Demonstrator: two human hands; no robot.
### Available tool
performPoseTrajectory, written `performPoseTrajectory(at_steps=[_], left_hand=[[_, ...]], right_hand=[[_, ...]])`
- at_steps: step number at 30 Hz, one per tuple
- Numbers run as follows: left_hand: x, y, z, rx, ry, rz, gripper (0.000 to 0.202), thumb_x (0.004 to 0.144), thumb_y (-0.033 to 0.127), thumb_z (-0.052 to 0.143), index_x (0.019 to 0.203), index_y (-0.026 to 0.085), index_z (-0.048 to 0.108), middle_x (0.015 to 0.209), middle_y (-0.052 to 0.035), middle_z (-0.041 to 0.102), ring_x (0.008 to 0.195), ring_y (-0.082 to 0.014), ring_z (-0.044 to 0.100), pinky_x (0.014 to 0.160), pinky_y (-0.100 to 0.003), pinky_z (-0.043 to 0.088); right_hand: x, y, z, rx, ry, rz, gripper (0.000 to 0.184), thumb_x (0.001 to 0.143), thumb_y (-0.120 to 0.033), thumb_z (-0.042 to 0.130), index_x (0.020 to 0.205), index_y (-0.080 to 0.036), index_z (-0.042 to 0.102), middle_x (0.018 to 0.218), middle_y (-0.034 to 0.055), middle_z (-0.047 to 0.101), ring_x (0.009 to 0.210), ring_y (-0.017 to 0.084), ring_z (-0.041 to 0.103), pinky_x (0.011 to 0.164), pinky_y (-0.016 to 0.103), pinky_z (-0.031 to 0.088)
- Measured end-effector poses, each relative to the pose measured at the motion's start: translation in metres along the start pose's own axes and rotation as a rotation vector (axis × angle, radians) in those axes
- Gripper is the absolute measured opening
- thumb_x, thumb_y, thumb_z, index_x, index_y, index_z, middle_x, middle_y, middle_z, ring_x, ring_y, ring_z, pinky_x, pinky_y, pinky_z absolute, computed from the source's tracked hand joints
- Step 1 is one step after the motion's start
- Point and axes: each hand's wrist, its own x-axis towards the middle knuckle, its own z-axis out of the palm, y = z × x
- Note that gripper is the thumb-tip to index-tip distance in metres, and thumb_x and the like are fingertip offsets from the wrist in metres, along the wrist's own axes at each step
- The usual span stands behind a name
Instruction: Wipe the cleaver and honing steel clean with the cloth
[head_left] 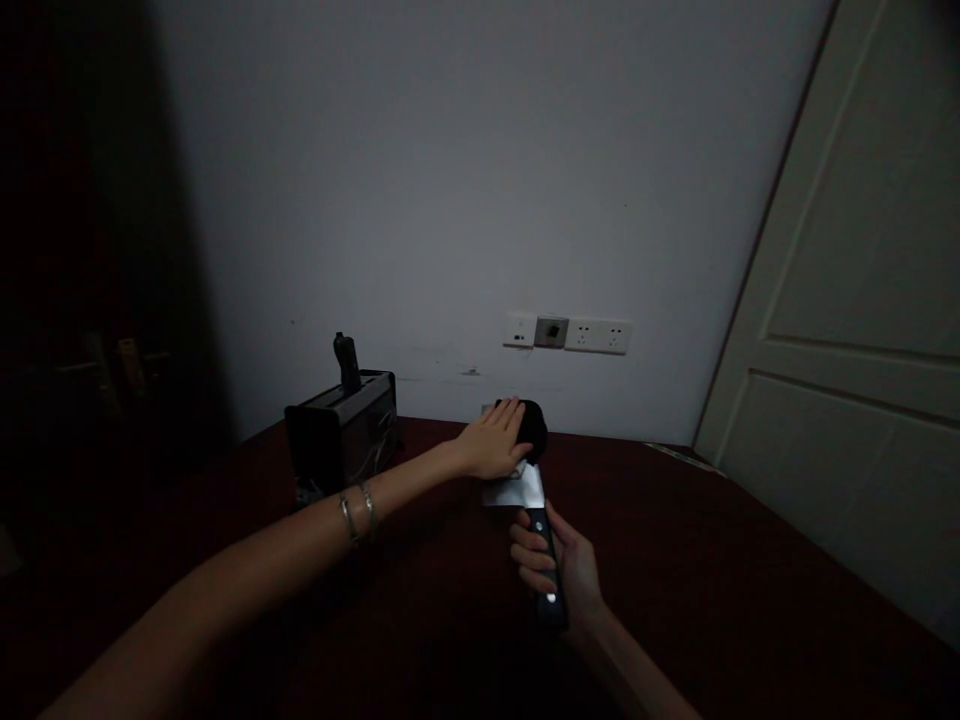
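In the head view my right hand [562, 565] wraps round the black riveted handle of a cleaver [514, 490], whose broad shiny blade points away from me. My left hand [491, 440] lies with its fingers stretched out over a dark, soft-looking black thing [534, 430] at the far part of the blade. That black thing could be a cloth, but its kind is too dark to make out. The far part of the blade is hidden under my left hand and the black thing.
A box-shaped knife block [364, 415] with one black handle [346, 362] standing up in it is at the left on the dark red table [645, 570]. Behind are a pale wall with sockets [598, 336] and, at the right, a panelled door [847, 330].
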Motion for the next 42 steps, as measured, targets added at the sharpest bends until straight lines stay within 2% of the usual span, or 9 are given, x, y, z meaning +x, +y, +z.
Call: performPoseTrajectory(at_steps=[3,8,13,15,22,29,34,36,42], left_hand=[[0.008,-0.004,-0.002,-0.003,-0.031,-0.093,0.066,0.089,0.044,0.02,0.137,-0.002,0.014,0.144,-0.0216,0.011,0.134,-0.0282,0.009,0.107,-0.04,0.014],[-0.002,0.012,-0.001,-0.007,0.044,0.084,0.067,0.088,0.048,0.019,0.138,0.002,0.013,0.146,-0.0182,0.007,0.135,-0.0253,0.002,0.108,-0.039,0.012],[0.015,-0.007,-0.004,-0.014,-0.006,-0.125,0.066,0.089,0.043,0.021,0.136,-0.002,0.015,0.145,-0.0211,0.012,0.134,-0.0282,0.009,0.107,-0.041,0.013],[0.017,-0.011,-0.005,-0.004,-0.012,-0.143,0.065,0.089,0.042,0.02,0.136,-0.003,0.015,0.144,-0.0225,0.012,0.134,-0.0286,0.009,0.107,-0.041,0.013],[-0.017,0.019,0.0,0.033,0.074,0.199,0.064,0.09,0.047,0.018,0.138,0.004,0.014,0.146,-0.0174,0.008,0.135,-0.0239,0.002,0.108,-0.036,0.011],[-0.006,-0.013,-0.004,0.048,-0.004,0.035,0.064,0.091,0.043,0.017,0.137,0.0,0.013,0.145,-0.0206,0.01,0.134,-0.0241,0.005,0.108,-0.038,0.011],[-0.032,0.003,-0.006,0.031,0.018,0.258,0.064,0.091,0.045,0.018,0.139,0.004,0.011,0.146,-0.0175,0.006,0.134,-0.0229,-0.001,0.109,-0.036,0.008],[-0.034,0.001,-0.008,0.026,0.015,0.27,0.063,0.091,0.045,0.017,0.139,0.005,0.012,0.146,-0.0168,0.006,0.134,-0.0221,0.0,0.109,-0.035,0.008],[-0.004,-0.043,-0.011,0.05,-0.042,0.048,0.062,0.092,0.042,0.017,0.138,0.001,0.012,0.145,-0.0186,0.009,0.134,-0.0225,0.006,0.109,-0.036,0.01]], right_hand=[[0.0,0.002,0.001,0.003,-0.01,0.019,0.022,0.079,-0.033,0.054,0.072,-0.013,0.049,0.051,-0.0091,0.029,0.036,0.001,0.02,0.028,0.009,0.017],[0.001,-0.001,0.005,0.016,0.012,-0.002,0.023,0.079,-0.033,0.055,0.071,-0.012,0.051,0.051,-0.0084,0.031,0.036,0.001,0.02,0.027,0.009,0.018],[0.001,0.006,0.007,0.04,0.009,0.04,0.023,0.075,-0.032,0.06,0.071,-0.011,0.053,0.049,-0.0088,0.032,0.035,0.0,0.02,0.026,0.009,0.018],[0.001,0.007,0.007,0.037,0.004,0.061,0.023,0.075,-0.032,0.059,0.071,-0.011,0.053,0.049,-0.0089,0.032,0.035,0.001,0.02,0.026,0.009,0.019],[0.001,-0.008,0.006,0.036,-0.001,-0.022,0.021,0.076,-0.029,0.058,0.069,-0.011,0.05,0.051,-0.0084,0.032,0.036,0.0,0.02,0.027,0.009,0.019],[0.003,-0.005,0.004,0.047,0.02,0.019,0.022,0.078,-0.031,0.055,0.072,-0.011,0.051,0.051,-0.0085,0.031,0.035,0.001,0.022,0.026,0.009,0.019],[0.002,-0.011,0.004,0.052,0.025,-0.024,0.022,0.079,-0.03,0.054,0.071,-0.01,0.051,0.051,-0.0079,0.033,0.035,0.0,0.024,0.027,0.009,0.019],[0.0,-0.012,0.006,0.062,0.017,-0.025,0.022,0.079,-0.03,0.053,0.072,-0.01,0.051,0.052,-0.008,0.033,0.035,0.0,0.025,0.027,0.008,0.019],[0.0,-0.006,0.008,0.087,-0.033,0.043,0.021,0.08,-0.029,0.052,0.074,-0.009,0.05,0.052,-0.0084,0.032,0.036,0.0,0.026,0.026,0.008,0.019]])
